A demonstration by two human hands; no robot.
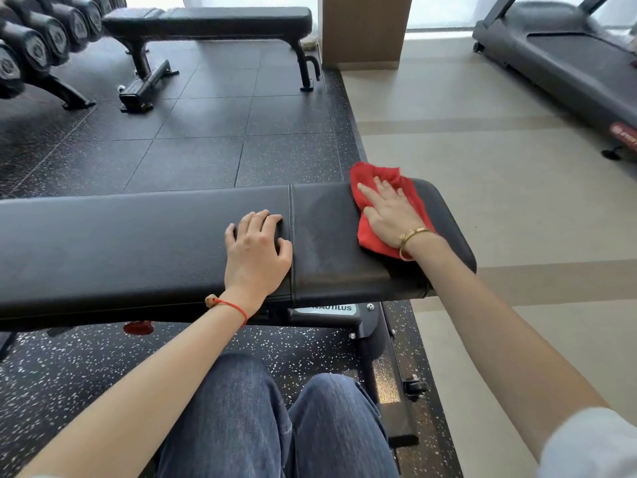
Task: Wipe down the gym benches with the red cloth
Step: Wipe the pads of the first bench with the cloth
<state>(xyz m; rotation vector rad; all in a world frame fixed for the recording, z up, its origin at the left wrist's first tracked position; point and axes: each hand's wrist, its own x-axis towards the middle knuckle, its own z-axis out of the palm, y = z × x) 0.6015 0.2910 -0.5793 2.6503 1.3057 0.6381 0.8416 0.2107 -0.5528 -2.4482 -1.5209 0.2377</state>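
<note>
The near bench (138,243), a black padded flat bench, runs across the view in front of the person, with a seam dividing the long pad from the shorter end pad on the right. The red cloth (386,208) lies crumpled on that end pad, at its far right corner, with one edge lapping over the far side of the padding. The right hand (389,215) rests flat on the cloth, fingers (367,192) straight and spread, pressing it against the pad; nothing is curled around the fabric. A gold bangle (412,238) sits on that wrist. The pad surface between the seam and the cloth shows a dull, streaked sheen. The left hand (256,250) rests palm down on the long pad just left of the seam, its fingers loosely bent with the tips touching the padding and holding nothing. A red string bracelet (227,305) with a small bead is on the left wrist. Below the bench, the person's knees in blue jeans (275,422) are visible over speckled black rubber flooring (69,374), and the bench frame carries a label reading NAUTILUS. A second bench (213,20), also black, stands well apart across the dark floor tiles, near a dumbbell rack (41,39) at upper left. A treadmill (568,60) stands on the pale flooring at upper right.
</note>
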